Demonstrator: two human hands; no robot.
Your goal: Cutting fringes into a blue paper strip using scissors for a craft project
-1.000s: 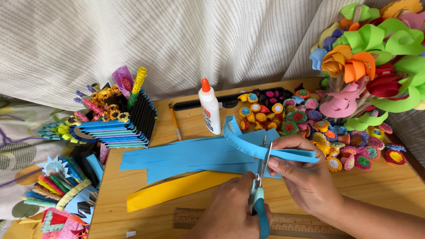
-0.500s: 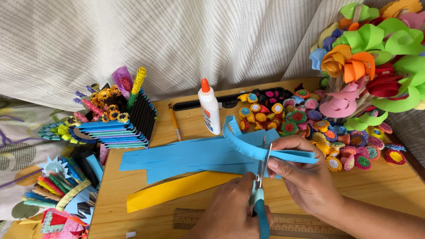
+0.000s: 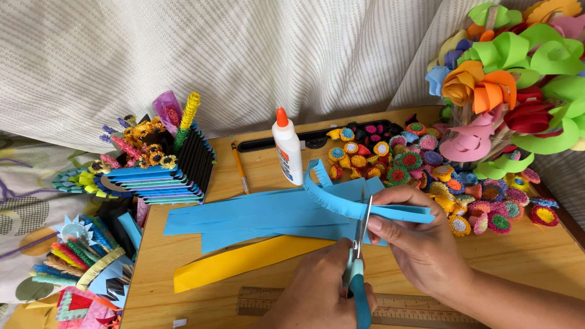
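Fingers [image 3: 399,204] of the right hand [image 3: 420,244] still pinch the blue paper strip [image 3: 341,204] above the desk [image 3: 548,256]; the left hand [image 3: 329,292] grips scissors [image 3: 358,268], whose blades have barely advanced, snipping another fringe cut.

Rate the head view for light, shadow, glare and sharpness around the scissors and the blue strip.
Head view: even, soft daylight, no glare on the wooden table; the scissors and the blue strip are sharp, with no motion blur; the right hand casts only a faint shadow; the left hand is cut off by the bottom edge; the paper flowers at top right stay crisp and saturated.
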